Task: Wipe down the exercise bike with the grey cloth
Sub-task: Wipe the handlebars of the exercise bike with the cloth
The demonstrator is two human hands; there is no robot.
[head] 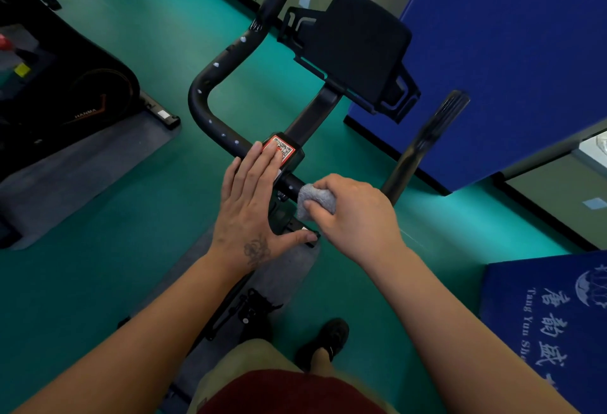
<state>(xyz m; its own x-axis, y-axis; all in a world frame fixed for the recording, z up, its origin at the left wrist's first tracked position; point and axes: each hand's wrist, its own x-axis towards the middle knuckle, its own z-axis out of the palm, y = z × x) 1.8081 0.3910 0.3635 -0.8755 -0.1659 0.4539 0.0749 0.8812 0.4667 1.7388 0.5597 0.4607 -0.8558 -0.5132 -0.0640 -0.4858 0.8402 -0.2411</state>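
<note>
A black exercise bike (213,75) fills the middle of the view, seen from above, with curved handlebars and a black console (358,48) at the top. My left hand (249,203) lies flat, fingers straight, on the handlebar's centre block, touching its red and white QR sticker (285,147). My right hand (354,213) grips a bunched grey cloth (315,198) against the handlebar just right of the centre block. The right handlebar arm (423,141) looks blurred. White droplets dot the left handlebar arm.
A second black exercise bike (82,91) stands at the left on a grey mat (98,164). Blue padded mats (505,62) lean at the right, another blue one (545,321) at the lower right. The floor (138,242) is green. My shoe (328,338) is below.
</note>
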